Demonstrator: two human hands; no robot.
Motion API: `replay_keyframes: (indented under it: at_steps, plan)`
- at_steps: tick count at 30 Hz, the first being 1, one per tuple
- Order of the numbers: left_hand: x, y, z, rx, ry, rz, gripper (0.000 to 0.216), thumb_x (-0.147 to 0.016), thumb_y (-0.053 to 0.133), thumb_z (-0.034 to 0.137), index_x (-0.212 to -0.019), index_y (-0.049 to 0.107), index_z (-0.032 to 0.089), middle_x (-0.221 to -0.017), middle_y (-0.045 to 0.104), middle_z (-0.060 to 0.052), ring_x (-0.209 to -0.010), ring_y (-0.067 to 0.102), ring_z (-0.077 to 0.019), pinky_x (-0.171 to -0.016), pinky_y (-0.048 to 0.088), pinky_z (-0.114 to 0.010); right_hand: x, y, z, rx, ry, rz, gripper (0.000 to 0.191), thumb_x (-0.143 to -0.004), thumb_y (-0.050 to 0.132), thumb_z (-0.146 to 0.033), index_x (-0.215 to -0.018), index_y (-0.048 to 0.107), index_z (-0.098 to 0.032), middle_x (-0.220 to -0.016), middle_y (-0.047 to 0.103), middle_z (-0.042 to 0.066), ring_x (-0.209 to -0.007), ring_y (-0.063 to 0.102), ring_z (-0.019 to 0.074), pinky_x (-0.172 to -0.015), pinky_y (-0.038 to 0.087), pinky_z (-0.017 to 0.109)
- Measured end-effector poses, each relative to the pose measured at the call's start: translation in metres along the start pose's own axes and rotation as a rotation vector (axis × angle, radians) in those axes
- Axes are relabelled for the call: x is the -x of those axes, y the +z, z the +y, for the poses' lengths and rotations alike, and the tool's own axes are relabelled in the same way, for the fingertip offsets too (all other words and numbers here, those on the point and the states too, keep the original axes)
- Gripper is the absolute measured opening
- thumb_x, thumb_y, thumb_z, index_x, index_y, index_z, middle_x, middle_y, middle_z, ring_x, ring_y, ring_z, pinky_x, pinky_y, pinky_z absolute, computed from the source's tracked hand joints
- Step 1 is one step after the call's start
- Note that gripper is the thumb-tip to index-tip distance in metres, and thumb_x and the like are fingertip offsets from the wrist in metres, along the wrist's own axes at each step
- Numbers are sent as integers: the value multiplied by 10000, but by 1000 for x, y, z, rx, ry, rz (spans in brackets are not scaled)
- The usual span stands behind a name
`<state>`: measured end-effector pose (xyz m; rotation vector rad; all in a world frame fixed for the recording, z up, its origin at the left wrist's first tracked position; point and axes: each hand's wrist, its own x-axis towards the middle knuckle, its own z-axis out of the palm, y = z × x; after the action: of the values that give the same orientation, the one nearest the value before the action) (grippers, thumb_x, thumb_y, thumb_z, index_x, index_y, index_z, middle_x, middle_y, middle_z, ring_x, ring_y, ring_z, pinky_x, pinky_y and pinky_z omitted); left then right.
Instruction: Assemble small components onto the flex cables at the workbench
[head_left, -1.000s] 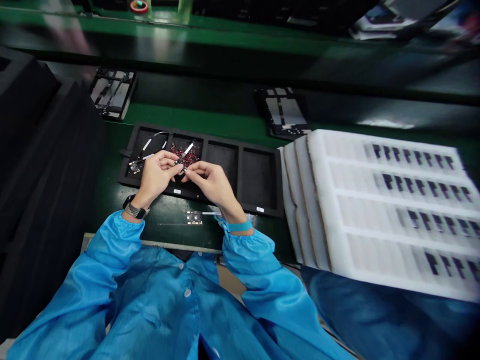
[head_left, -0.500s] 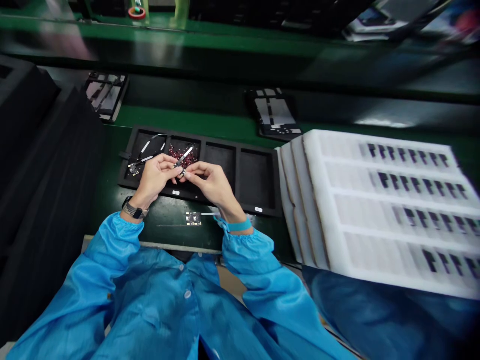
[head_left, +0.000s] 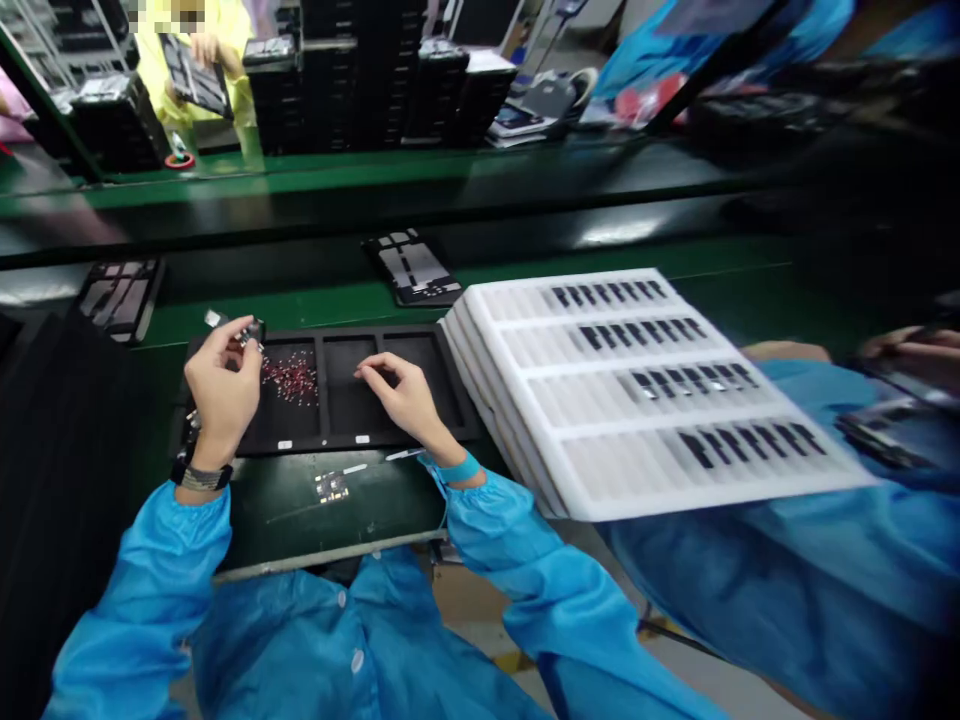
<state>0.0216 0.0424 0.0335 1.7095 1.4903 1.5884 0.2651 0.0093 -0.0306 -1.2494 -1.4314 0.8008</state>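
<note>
Over the left end of a black compartment tray (head_left: 322, 442), the left hand (head_left: 223, 385) is raised with its grip closed, thumb and fingers pinching a small dark component (head_left: 251, 332). A pale tab (head_left: 214, 318) juts out beyond the fingers, though the part is too small to identify exactly. The right hand (head_left: 401, 395) sits low over the tray's middle compartments, its grip open and relaxed, with curled fingers holding nothing that shows. Whether those fingers touch the compartment floor cannot be told.

Tiny red parts (head_left: 289, 378) lie scattered in a heap in the tray's left compartment, just beside the left hand. Below the tray, a flat circuit piece (head_left: 331, 487) lies on the green surface (head_left: 390, 525), near a thin white strip (head_left: 352, 468). A stack of white foam trays (head_left: 622, 400), carrying rows of dark parts, sits just beside the tray's right end.

A piece this small seems best held by its edges at the fingertips, with the wrist steady and kept over the tray, where a slip would likely land inside a compartment. A blue sleeve (head_left: 795, 390) of another person reaches in at the far right.
</note>
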Motion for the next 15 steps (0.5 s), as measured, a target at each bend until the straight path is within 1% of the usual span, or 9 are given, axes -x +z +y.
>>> replay_keyframes:
  at_steps: [2,3,5,7,8,10,12,13,15]
  plan:
    - [-31,27,7,-111,141,-68,285,-901,667,186,-1164,776,190,-1105,775,-90,-1033,711,-257,-996,571,-404,-3,-15,11,-3,43,115,239,-951,660,-455,-910,709,-225,-837,783,59,-832,734,249,-829,579,392]
    - [-47,47,9,-130,206,-120,291,-904,659,171,-1172,768,196,-1165,765,-106,-1141,688,-293,-1071,542,-444,-4,-20,15,-3,55,157,231,-947,657,-452,-906,706,-229,-823,774,56,-829,732,250,-820,578,388]
    - [-77,100,12,-114,309,-236,303,-913,633,138,-1187,752,191,-1280,733,-147,-1302,614,-356,-1162,476,-507,-7,-25,20,8,57,212,216,-948,650,-442,-904,707,-239,-831,765,60,-841,730,254,-822,578,387]
    - [-98,163,15,-151,383,-365,322,-938,560,94,-1196,740,162,-1343,698,-187,-1345,579,-383,-1178,438,-529,-9,-28,21,25,43,243,197,-958,636,-420,-903,713,-247,-853,760,69,-854,727,260,-835,580,396]
    - [-103,194,16,-215,417,-435,338,-952,508,66,-1188,738,139,-1339,690,-210,-1339,578,-387,-1169,430,-528,-10,-29,21,34,36,255,188,-961,630,-406,-903,716,-250,-860,759,72,-855,725,264,-838,581,402]
    - [-102,251,19,-426,492,-608,388,-974,410,21,-1182,732,76,-1308,683,-265,-1336,567,-392,-1136,423,-519,-11,-33,22,56,30,271,178,-968,619,-385,-901,723,-257,-877,762,78,-864,725,273,-846,582,415]
    - [-91,292,20,-618,555,-773,424,-981,354,-2,-1172,731,19,-1273,684,-309,-1320,561,-389,-1095,428,-502,-12,-37,23,77,31,291,182,-976,609,-376,-897,727,-262,-889,765,80,-875,725,281,-859,582,428]
    - [-84,305,19,-670,575,-829,423,-978,352,-6,-1157,736,-2,-1247,690,-321,-1298,566,-386,-1070,434,-492,-13,-40,24,85,32,304,188,-979,604,-374,-893,727,-261,-886,765,81,-877,723,285,-863,581,434]
    - [-72,317,14,-707,598,-890,402,-963,380,-6,-1130,746,-25,-1202,704,-331,-1242,581,-379,-1024,446,-472,-14,-43,25,92,31,326,196,-980,595,-368,-886,724,-254,-877,760,86,-872,717,290,-855,580,443]
